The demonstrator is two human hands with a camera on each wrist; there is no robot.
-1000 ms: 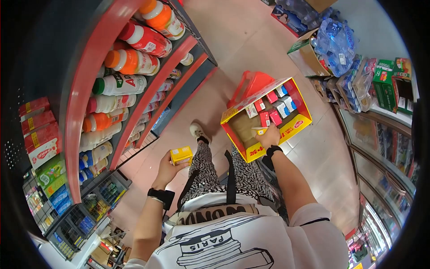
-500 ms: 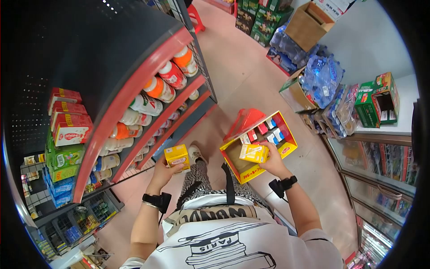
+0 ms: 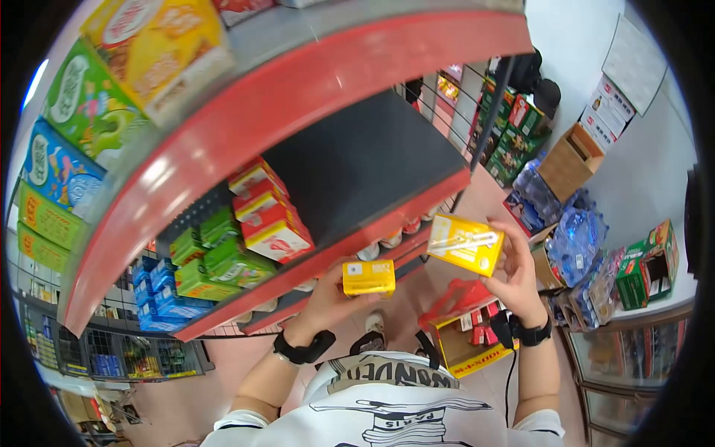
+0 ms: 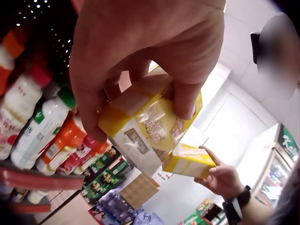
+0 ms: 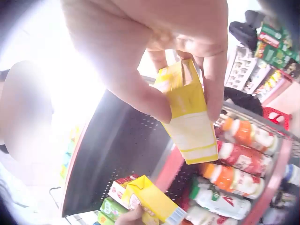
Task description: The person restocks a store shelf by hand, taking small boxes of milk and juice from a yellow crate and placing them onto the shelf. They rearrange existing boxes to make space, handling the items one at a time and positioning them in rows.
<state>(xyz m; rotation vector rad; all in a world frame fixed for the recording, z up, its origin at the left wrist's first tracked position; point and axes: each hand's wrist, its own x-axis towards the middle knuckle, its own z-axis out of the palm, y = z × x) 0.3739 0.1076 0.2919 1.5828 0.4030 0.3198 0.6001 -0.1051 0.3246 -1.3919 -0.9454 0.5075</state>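
My left hand (image 3: 325,296) grips a small yellow snack box (image 3: 369,278), held in front of the shelf unit. In the left wrist view its thumb and fingers clasp opposite sides of that box (image 4: 150,124). To the right and slightly higher, my right hand (image 3: 518,272) holds a second yellow box (image 3: 467,244) by its right end. The right wrist view shows thumb and fingers pinching this box (image 5: 190,112) from both sides. The two boxes are apart. Behind them runs a dark shelf (image 3: 365,156) with a red front edge.
Red boxes (image 3: 272,216), green boxes (image 3: 223,257) and blue boxes (image 3: 167,298) stand on the shelf's left part. A higher red-edged shelf (image 3: 298,82) overhangs it. Below my right hand is a yellow open carton (image 3: 477,365) with small packs. Bottle packs (image 3: 577,242) line the right wall.
My right hand has come up out of the open carton with a yellow box. Both hands, each with its box, have risen towards the shelf, and the head view has swung up to it.
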